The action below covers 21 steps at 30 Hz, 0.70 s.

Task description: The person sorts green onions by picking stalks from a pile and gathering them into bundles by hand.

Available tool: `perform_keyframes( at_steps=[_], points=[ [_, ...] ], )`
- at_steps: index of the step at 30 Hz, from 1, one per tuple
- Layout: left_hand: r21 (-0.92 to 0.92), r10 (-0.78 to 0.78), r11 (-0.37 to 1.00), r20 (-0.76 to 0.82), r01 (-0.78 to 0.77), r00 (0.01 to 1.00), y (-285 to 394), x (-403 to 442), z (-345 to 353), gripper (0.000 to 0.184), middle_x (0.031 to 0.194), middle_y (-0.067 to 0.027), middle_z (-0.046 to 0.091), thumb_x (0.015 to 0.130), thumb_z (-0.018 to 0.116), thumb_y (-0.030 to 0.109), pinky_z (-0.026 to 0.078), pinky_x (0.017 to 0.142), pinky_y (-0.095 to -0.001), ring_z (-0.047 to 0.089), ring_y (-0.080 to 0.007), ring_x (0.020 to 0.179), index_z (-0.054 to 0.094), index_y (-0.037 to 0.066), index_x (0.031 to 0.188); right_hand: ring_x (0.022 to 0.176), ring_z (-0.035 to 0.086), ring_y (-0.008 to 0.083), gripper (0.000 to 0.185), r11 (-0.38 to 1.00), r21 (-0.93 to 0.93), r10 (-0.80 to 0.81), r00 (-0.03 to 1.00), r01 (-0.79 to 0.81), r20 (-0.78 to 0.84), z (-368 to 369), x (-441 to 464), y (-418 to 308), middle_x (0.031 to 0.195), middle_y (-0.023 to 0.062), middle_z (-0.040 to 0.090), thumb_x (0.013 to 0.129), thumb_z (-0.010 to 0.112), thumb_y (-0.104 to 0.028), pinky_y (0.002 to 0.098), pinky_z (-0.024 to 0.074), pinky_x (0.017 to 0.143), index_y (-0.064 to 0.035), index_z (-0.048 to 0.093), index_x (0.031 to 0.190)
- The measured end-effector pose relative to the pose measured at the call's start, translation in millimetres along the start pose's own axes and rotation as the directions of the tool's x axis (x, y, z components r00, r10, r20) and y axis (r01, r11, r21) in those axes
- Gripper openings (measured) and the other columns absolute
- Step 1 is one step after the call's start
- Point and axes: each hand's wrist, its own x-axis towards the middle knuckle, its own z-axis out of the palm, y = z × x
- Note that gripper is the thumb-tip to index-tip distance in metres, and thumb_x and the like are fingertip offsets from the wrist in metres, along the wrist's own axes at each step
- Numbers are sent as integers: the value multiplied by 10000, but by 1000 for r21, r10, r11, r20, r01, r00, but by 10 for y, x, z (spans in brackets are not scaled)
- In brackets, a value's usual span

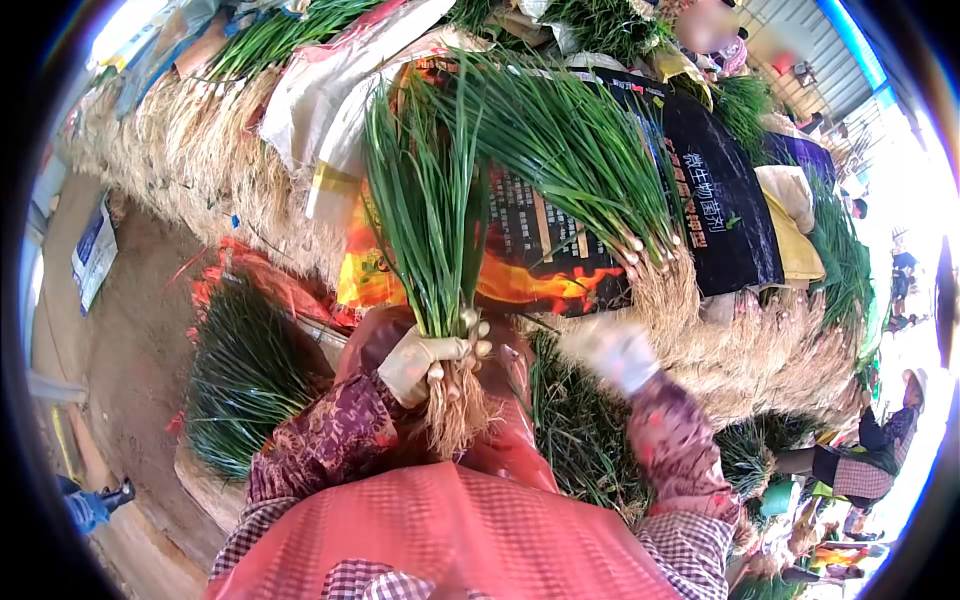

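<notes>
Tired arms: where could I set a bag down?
Brown floor between the blue-and-white plastic sack and dark green leafy heap; black printed sack between the resting green-onion bundle and yellow sack. Crowded: pale, stringy roots below the black sack.

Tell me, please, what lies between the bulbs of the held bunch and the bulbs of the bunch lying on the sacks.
In the head view, a printed sack, black with orange flames, shows between the held bulbs and the lying bulbs.
</notes>
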Motion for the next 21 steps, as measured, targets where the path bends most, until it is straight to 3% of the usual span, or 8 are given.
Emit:
perform_keyframes(
  at_steps=[2,3,9,11,12,13,17,21],
  points=[
    [-38,13,999,37,-12,999,-27,38,9,500,1215,-78,579,808,536,-31,450,496,-128,607,-128,837,464,57,1295,724,651,200,280,961,272,132,937,-42,-322,-235,350,90,851,45,654,907,572,-380,339,530,589,-116,667,914],
    [-70,-22,997,70,27,997,-39,51,-5,492,1185,-72,585,819,549,-22,445,494,-126,602,-119,820,461,52,1298,742,653,230,251,983,-31,158,912,-183,-379,-572,590,-49,872,64,644,909,571,-370,357,524,604,-145,675,951],
    [-234,-61,966,204,109,977,44,92,-38,434,932,-41,568,864,634,76,444,523,-133,546,-81,712,479,22,1266,896,640,310,335,954,-220,160,967,-203,-200,-800,1392,345,979,135,649,792,639,-311,395,510,798,-89,661,1042],
    [-207,-3,978,162,36,987,14,88,-29,432,954,-60,585,843,620,55,449,549,-137,533,-84,692,483,17,1251,711,660,245,344,964,156,243,954,-217,-176,-850,1177,-47,871,123,680,802,650,-244,371,533,660,-16,625,1059],
    [-155,10,988,117,8,993,37,65,42,438,960,-63,587,835,616,47,450,553,-138,531,-87,687,482,17,1251,511,601,161,282,729,554,341,915,-401,214,-951,1057,-368,707,82,643,840,654,-175,308,487,457,-1,610,1058],
    [-97,22,995,70,-15,997,57,45,79,444,966,-67,590,828,611,39,451,557,-138,528,-89,682,481,17,1252,405,521,97,222,483,790,182,926,-377,330,-705,981,-428,619,35,592,874,657,-138,247,395,345,14,594,1024],
    [80,-46,996,-18,47,999,40,86,129,310,850,-14,614,849,629,88,377,421,-150,542,-49,622,573,50,1151,444,530,88,158,39,913,134,907,-406,398,0,721,-965,739,33,635,900,648,-149,204,399,400,-15,584,952],
    [79,-11,997,-6,11,1000,10,104,85,251,821,-33,642,857,631,96,372,424,-142,561,-49,615,591,20,1093,552,574,94,71,-7,921,175,906,-390,385,315,718,-1015,793,33,655,923,598,-87,206,441,479,-17,594,925]
  ],
)
